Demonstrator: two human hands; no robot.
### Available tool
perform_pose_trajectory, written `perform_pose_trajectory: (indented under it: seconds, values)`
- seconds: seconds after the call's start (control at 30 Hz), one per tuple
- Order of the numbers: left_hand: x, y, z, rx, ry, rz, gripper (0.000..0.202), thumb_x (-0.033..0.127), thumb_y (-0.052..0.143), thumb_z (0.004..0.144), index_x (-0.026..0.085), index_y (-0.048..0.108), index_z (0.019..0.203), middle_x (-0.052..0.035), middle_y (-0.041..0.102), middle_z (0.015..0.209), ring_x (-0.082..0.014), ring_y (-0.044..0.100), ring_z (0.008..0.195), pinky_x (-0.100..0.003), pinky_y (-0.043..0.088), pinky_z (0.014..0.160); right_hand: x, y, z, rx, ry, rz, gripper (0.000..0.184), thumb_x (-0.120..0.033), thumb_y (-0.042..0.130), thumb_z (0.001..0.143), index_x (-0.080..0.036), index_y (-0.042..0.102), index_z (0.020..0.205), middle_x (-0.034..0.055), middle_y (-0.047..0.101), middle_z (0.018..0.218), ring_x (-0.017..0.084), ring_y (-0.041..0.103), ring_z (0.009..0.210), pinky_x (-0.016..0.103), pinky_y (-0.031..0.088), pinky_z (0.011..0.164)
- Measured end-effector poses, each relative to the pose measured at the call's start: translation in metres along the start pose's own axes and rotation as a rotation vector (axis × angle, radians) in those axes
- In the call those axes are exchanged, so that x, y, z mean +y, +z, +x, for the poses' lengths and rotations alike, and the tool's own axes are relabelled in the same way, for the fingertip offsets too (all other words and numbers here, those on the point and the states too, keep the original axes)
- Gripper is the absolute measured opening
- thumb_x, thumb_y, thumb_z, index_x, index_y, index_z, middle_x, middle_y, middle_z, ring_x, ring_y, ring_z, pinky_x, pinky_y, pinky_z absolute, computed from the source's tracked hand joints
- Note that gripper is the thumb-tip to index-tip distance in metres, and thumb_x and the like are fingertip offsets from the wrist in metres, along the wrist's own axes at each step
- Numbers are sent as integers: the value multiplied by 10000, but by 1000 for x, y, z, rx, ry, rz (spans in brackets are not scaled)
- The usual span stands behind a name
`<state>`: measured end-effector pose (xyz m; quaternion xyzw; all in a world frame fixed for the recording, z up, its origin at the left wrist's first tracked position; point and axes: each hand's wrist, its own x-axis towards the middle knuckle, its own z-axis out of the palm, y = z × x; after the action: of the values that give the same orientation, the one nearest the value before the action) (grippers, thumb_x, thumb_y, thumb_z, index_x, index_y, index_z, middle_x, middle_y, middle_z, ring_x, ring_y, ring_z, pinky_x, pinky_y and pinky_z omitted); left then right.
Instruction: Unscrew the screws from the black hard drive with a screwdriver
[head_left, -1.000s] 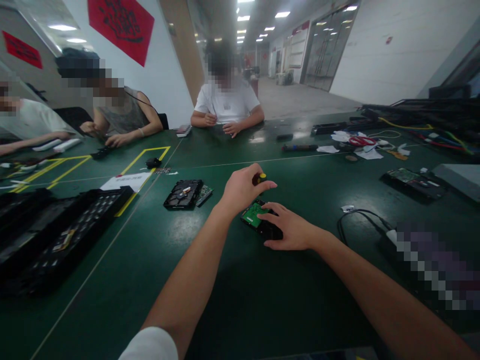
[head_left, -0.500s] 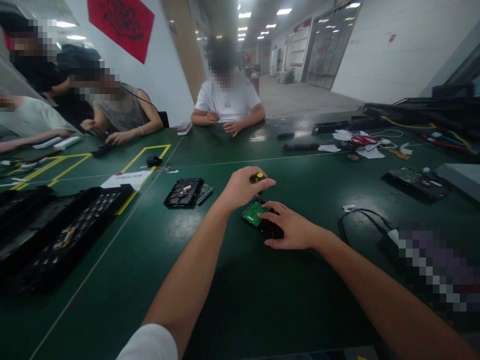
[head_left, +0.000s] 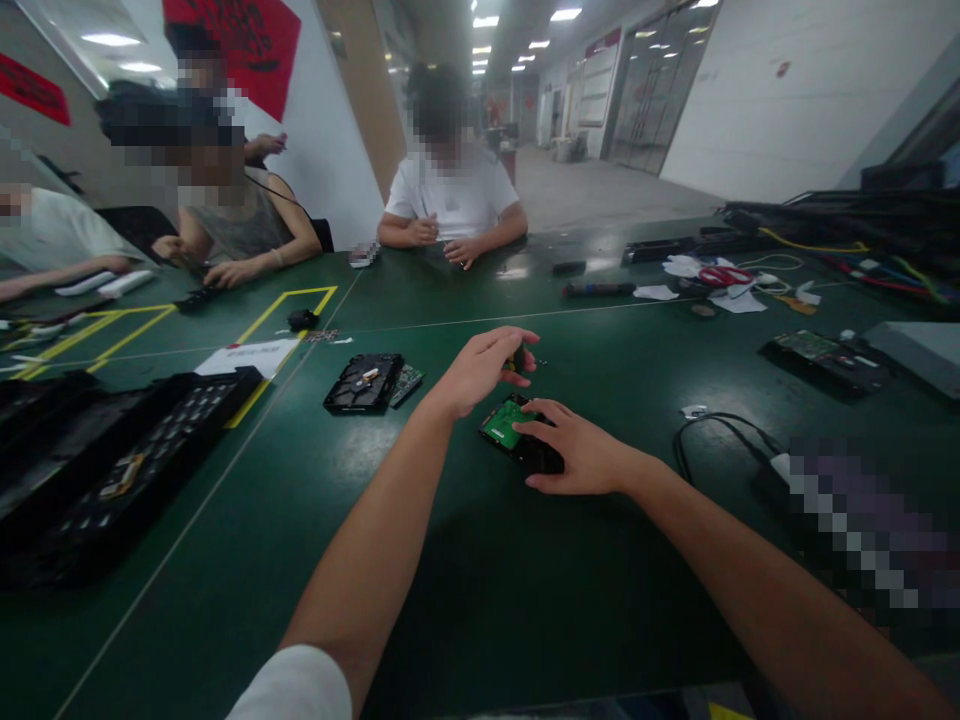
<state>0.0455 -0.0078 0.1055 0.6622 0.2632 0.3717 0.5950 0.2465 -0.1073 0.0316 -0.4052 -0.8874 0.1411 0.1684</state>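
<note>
My left hand (head_left: 489, 366) is closed around a small screwdriver (head_left: 515, 360) with a yellow-and-dark handle, mostly hidden by the fingers. It is held above the table, just beyond a hard drive (head_left: 501, 424) whose green circuit board faces up. Fingers spread, my right hand (head_left: 581, 447) rests over the near right part of that drive and presses it to the table. Left of my left hand lies another black drive (head_left: 364, 383), with a loose circuit board (head_left: 406, 385) against its right side.
Black slotted trays (head_left: 161, 450) stand at the left, near a white paper sheet (head_left: 247, 357). On the right are a cable (head_left: 712, 420), another drive (head_left: 821, 360) and a grey box (head_left: 922, 352). Across the table sits a person in white (head_left: 454, 200); others are at the left.
My left hand has turned, tilting the screwdriver so its yellow end no longer faces me. My right hand stays on the drive. A person standing at the back left has shifted right.
</note>
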Motion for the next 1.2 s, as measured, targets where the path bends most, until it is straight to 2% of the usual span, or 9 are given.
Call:
perform_pose_trajectory:
  seconds: [0.1, 0.23, 0.37, 0.53, 0.67, 0.83, 0.93, 1.07, 1.2]
  values:
    - [3, -1, -1, 9, 17, 87, 332, 412, 590, 999, 146, 737, 1133, -93, 696, 958, -180, 664, 882, -260, 596, 666, 1, 1, 0, 2, -2, -2, 772, -537, 784, 853, -214, 536, 1508, 190, 424, 1572, 417, 417, 1460, 620, 394, 1183]
    - [6, -1, -2, 28, 67, 202, 304, 402, 639, 971, 131, 755, 1046, -84, 699, 952, -145, 634, 805, -217, 555, 607, 0, 1, 0, 1, 10, 2, 779, -544, 783, 853, -217, 527, 1511, 190, 414, 1582, 417, 415, 1462, 619, 390, 1187]
    - [9, 1, -3, 3, 69, 172, 274, 374, 659, 958, 120, 741, 1020, -77, 694, 937, -141, 638, 805, -241, 589, 645, -2, 0, 1, -12, 32, 3, 799, -549, 782, 852, -219, 505, 1525, 190, 401, 1595, 418, 414, 1461, 618, 403, 1178]
    - [8, 0, -2, 39, 93, 144, 255, 334, 669, 951, 125, 728, 1085, -74, 704, 928, -131, 638, 779, -213, 563, 587, -2, 1, 1, -6, 17, 1, 796, -535, 784, 850, -233, 508, 1533, 181, 405, 1590, 416, 404, 1467, 615, 390, 1187]
    - [1, 0, 0, 90, 124, 152, 224, 335, 757, 896, 131, 716, 978, -56, 690, 875, -116, 620, 735, -208, 559, 583, -2, 1, 1, -8, 12, -4, 785, -536, 776, 855, -229, 518, 1530, 184, 399, 1592, 416, 404, 1467, 616, 372, 1201]
    - [-5, 3, 2, 143, 120, 130, 295, 367, 829, 845, 152, 634, 901, -24, 655, 816, -93, 582, 640, -215, 541, 549, -3, 0, 2, -23, 26, -16, 788, -548, 767, 860, -242, 508, 1538, 177, 391, 1598, 419, 414, 1459, 626, 387, 1189]
    - [-3, 0, 1, 109, 122, 136, 275, 390, 792, 879, 150, 661, 915, -27, 648, 833, -102, 588, 685, -221, 552, 583, -3, 0, 1, -18, 18, -19, 782, -549, 768, 861, -240, 512, 1533, 175, 390, 1599, 414, 414, 1460, 620, 385, 1193]
    - [2, -6, -1, 15, 97, 157, 253, 388, 721, 927, 159, 748, 1031, -42, 661, 888, -125, 612, 775, -224, 558, 634, -2, 0, 1, -9, 1, -14, 779, -534, 773, 862, -226, 515, 1529, 185, 399, 1590, 406, 412, 1464, 609, 376, 1201]
    - [6, -6, -3, -46, 32, 25, 277, 344, 675, 945, 172, 728, 1157, -69, 687, 977, -162, 657, 886, -255, 584, 683, -2, 0, 1, -8, 2, -10, 778, -532, 776, 859, -222, 519, 1525, 190, 403, 1586, 407, 407, 1468, 610, 371, 1202]
